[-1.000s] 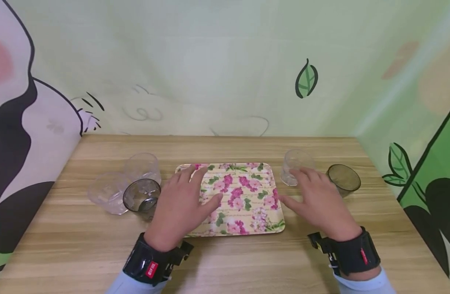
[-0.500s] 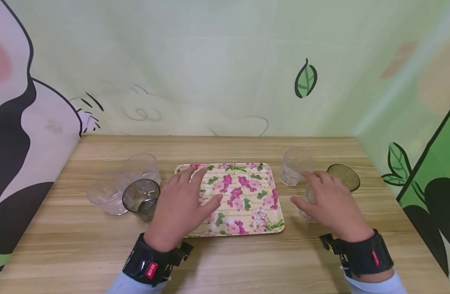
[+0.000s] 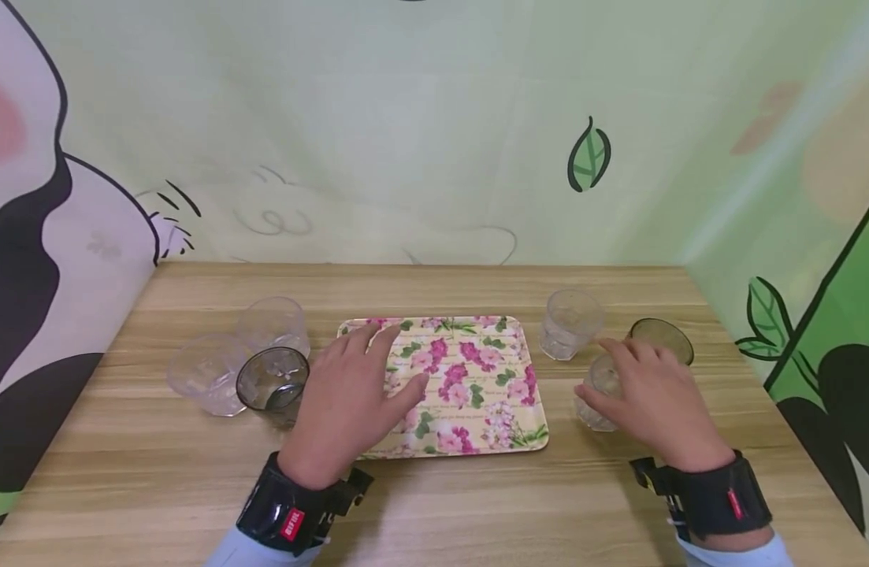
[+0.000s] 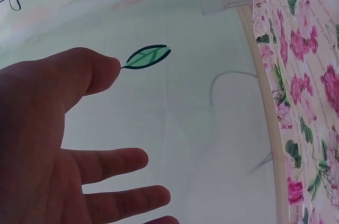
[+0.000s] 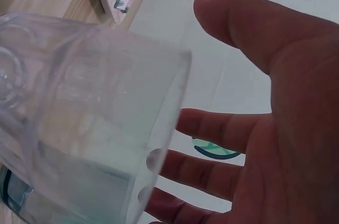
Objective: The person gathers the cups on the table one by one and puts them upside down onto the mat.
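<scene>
My left hand (image 3: 345, 402) hovers with spread fingers over the left side of a flower-patterned tray (image 3: 469, 378), holding nothing. To the tray's right, my right hand (image 3: 661, 402) hangs over a clear cup (image 3: 596, 409), its thumb and fingers apart. In the right wrist view this clear cup (image 5: 90, 113) lies large in front of the hand, with fingertips behind its rim; whether they touch it I cannot tell. A smoky cup (image 3: 664, 339) stands just beyond the right hand, partly hidden by it. Close beside the left hand is a dark grey cup (image 3: 271, 386).
Another clear cup (image 3: 567, 323) stands near the tray's back right corner. Two clear cups, one nearer (image 3: 210, 378) and one farther back (image 3: 274, 311), cluster with the dark grey one on the left. Behind the wooden table (image 3: 469, 504) hangs a printed backdrop (image 3: 434, 157).
My right hand has moved right, away from the tray's edge, uncovering the clear cup below it and more of the one behind. The left hand has stayed put.
</scene>
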`<state>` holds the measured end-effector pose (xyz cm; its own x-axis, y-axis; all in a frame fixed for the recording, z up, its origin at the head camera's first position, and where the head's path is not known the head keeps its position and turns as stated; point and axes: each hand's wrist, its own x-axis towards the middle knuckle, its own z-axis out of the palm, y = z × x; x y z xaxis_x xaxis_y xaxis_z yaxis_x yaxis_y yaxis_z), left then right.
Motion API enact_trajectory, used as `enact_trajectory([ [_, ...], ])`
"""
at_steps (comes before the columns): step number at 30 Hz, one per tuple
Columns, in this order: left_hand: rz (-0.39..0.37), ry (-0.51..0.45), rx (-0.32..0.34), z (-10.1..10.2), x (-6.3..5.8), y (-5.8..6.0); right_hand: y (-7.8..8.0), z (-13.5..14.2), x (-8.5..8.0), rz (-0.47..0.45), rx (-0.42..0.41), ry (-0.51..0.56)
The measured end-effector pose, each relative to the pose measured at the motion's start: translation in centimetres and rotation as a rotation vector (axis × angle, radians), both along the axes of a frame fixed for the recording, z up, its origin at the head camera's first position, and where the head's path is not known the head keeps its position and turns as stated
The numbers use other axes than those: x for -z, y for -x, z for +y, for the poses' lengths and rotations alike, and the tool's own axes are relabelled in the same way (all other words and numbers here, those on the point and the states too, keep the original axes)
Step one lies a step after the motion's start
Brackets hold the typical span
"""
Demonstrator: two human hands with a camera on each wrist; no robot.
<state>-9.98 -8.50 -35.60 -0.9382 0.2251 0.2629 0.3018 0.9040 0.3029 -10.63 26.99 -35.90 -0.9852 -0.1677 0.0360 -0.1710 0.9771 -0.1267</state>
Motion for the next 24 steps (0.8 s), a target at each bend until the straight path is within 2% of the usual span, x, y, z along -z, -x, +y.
enact_trajectory([
  [9, 0.011, -0.004, 0.004, -0.01, -0.14, -0.04, 0.05, 0.27, 0.32, -0.019, 0.024, -0.027],
  [20, -0.008, -0.024, 0.007, -0.08, -0.25, -0.05, 0.36, 0.18, 0.75, -0.114, 0.033, -0.003],
  [24, -0.007, -0.027, 0.003, -0.09, -0.20, -0.04, 0.48, 0.13, 0.87, -0.116, 0.025, -0.004],
])
